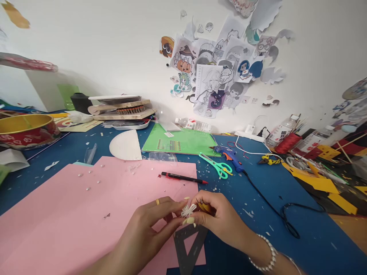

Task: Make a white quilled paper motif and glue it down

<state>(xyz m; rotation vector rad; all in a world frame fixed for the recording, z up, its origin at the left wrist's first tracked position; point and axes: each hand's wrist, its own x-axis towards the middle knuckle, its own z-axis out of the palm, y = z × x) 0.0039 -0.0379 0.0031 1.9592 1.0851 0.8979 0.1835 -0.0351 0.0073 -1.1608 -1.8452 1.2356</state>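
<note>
A small white looped piece, shaped like a flower or bow, is pinched between my two hands above the edge of the pink paper. My left hand has thumb and fingertips closed on its left side. On its right side my right hand is closed too, with thumb and fingers touching the piece. Something yellow and dark shows inside the curl of my right fingers; its kind is hidden. Just below the hands lies a dark triangle ruler, partly over the pink paper.
A black pen lies beyond my hands. Green scissors and a blue glue gun with a trailing cord are at the right. Several pearl beads dot the pink paper. A red bowl stands far left.
</note>
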